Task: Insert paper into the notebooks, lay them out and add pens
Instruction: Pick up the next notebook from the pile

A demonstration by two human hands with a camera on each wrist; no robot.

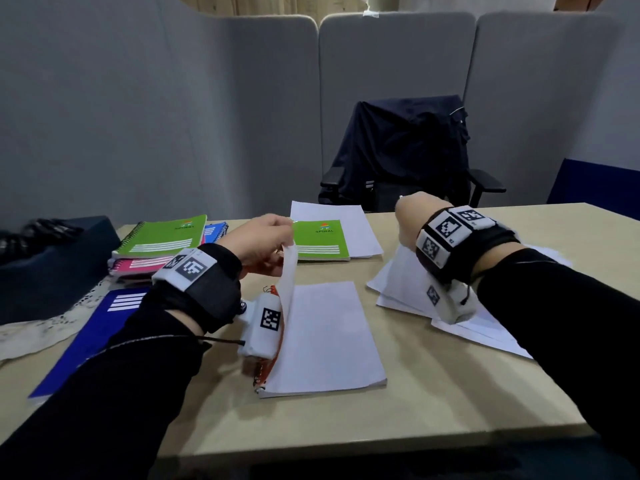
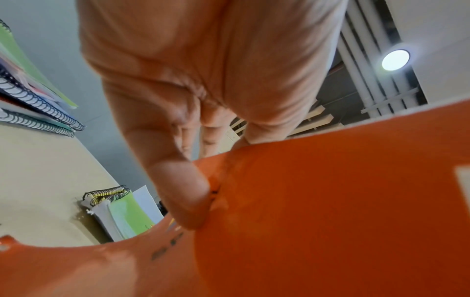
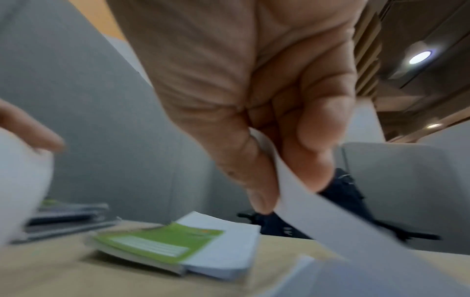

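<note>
Orange cover [image 2: 330, 201] up on edge, and the left hand [image 1: 263, 244] has it pinched between thumb and fingers, holding the orange spiral notebook [image 1: 322, 337] open mid-table with its white pages lying flat. Over on the right, the right hand [image 1: 412, 220] has thumb and fingers closed on a single white sheet [image 3: 300, 197], its upper edge lifted above the loose pile of paper [image 1: 485, 327] spread on the tan table [image 1: 450, 393]. Behind the open notebook, a green spiral notebook [image 1: 320, 240] lies on a stack of white paper [image 1: 360, 230]. Far left, a stack of notebooks [image 1: 156, 251], green on top and pink beneath, and nearer the front edge a blue notebook [image 1: 86, 337] lies flat under the left forearm. An office chair [image 1: 405, 150] draped with dark cloth stands beyond the table.
</note>
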